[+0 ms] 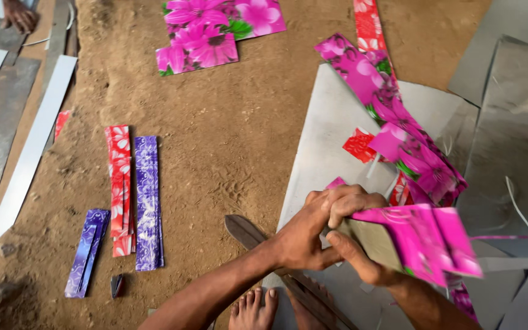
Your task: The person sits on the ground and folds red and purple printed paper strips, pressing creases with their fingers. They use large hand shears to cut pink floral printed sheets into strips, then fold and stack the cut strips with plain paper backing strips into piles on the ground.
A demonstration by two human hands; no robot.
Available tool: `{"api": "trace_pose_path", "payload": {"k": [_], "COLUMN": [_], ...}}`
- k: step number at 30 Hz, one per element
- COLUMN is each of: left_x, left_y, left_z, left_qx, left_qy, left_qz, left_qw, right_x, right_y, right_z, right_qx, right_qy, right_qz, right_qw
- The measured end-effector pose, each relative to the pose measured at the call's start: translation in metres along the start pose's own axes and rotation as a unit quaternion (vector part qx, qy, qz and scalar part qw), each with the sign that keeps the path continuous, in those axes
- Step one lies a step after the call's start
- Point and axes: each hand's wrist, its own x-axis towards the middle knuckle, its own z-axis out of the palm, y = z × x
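Pink flowered sheet piece [426,241] sits low and right of centre, held up off the dirt floor [227,140], printed face on top, plain grey back showing at its near edge. Both hands on it: left hand [313,229] wraps over the left end, fingers curled tight on the edge; right hand [362,260] grips from underneath, thumb pressed on the grey back, fingers closed on the piece. Just behind it, a long pink flowered strip [392,116] runs up and away across a bare grey metal sheet [331,128], with a small red patterned scrap [360,145] lying against it. More grey sheets [508,140] overlap to the right. A dark flat bar [245,231] lies on the floor under the left forearm; bare toes [253,308] show at the bottom edge. Well to the left: red flowered strips [119,183] and purple strips [148,201] lie side by side, touching, with a shorter purple bundle [87,252] near them. Top centre, a larger pink flowered sheet [215,30]. Far top left, another person's hand [19,15] rests on grey sheet.
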Motion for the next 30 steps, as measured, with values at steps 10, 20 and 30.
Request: {"api": "trace_pose_path", "payload": {"k": [10,20,30], "left_x": [-0.036,-0.051,-0.055], "left_y": [-0.092,-0.104,-0.056], "left_z": [0.023,0.045,0.032], "left_qx": [0.059,0.063,0.025], "left_qy": [-0.015,0.038,0.011], "left_qz": [-0.105,-0.049,-0.094], "left_qw": [0.993,0.996,0.995], "right_x": [-0.025,-0.036,-0.017], "right_y": [0.05,0.052,0.035], "right_z": [-0.006,0.001,-0.005], "right_qx": [0.002,0.068,0.254], "right_qy": [0.042,0.096,0.152], "right_qz": [0.057,0.081,0.044], "right_qw": [0.997,0.99,0.954]}}
